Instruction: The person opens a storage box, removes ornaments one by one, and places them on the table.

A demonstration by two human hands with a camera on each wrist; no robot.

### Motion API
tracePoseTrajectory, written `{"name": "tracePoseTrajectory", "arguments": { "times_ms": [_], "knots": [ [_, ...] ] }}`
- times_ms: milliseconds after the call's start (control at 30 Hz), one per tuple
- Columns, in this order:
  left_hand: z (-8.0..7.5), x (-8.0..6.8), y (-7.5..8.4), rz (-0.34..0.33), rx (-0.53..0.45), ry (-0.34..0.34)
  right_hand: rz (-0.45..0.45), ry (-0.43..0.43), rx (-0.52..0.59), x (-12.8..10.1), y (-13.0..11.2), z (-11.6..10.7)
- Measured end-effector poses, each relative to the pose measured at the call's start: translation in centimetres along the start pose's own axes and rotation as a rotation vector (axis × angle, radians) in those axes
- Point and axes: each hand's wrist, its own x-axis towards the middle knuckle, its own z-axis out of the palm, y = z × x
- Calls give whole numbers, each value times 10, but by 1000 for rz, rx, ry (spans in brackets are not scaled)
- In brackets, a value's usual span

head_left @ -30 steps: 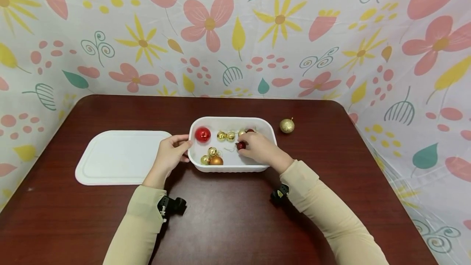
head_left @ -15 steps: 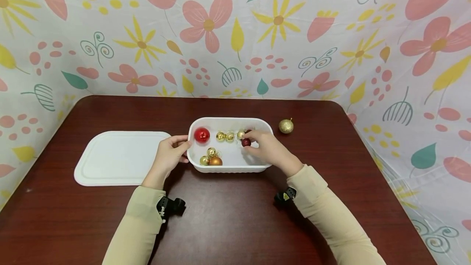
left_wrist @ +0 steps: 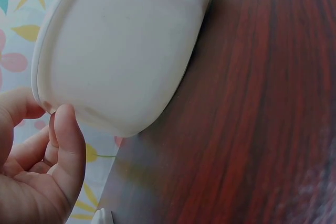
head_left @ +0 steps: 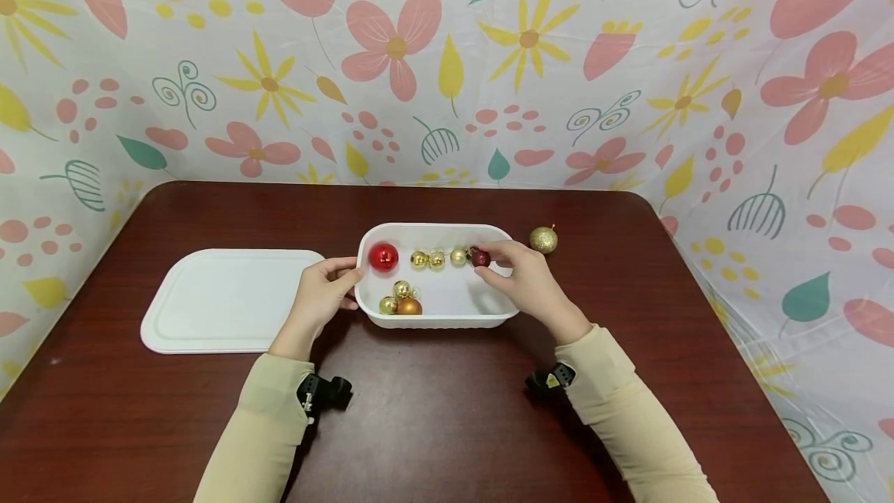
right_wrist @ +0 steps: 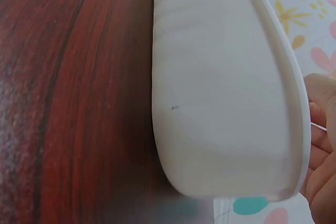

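Standing on the dark wooden table (head_left: pixel 447 425), the white tub (head_left: pixel 438 320) had not shifted over the last second, and the flat white lid (head_left: pixel 223 297) lay just as it had, well to the left of it. The left hand (head_left: pixel 323 295) stayed where it was at the tub's left end, thumb hooked over the rim and fingers curled against the outer wall, as the left wrist view confirmed.

The right hand (head_left: pixel 525 279) was what had changed. A second earlier it was low in the middle of the tub, fingers closed round the small dark red bauble (head_left: pixel 479 258); now it had drawn back to the right and toward the far wall, with the bauble pinched between thumb and fingertips above the tub's far right corner. It seemed lifted off the floor of the tub, though the pictures could not settle whether it was wholly clear of the rim.

That suggested the bauble was on its way out, toward the right, where the gold glitter bauble (head_left: pixel 543 239) already lay on the table just beyond the tub. Inside, the large red bauble (head_left: pixel 384 256) at the left, the row of small gold baubles (head_left: pixel 437 258) along the far side and the cluster of gold and orange ones (head_left: pixel 401 300) near the front had kept their places.
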Motion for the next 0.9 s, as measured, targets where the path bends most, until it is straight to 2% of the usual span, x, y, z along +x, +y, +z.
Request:
{"name": "tracePoseTrajectory", "arguments": {
  "times_ms": [367, 900],
  "knots": [
    [0, 0, 0, -2, -6, 2, 50, 158, 18, -11, 14, -10],
    [1, 0, 0, -7, -2, 5, 158, 273, 108, -22, 48, -21]
  ]
}}
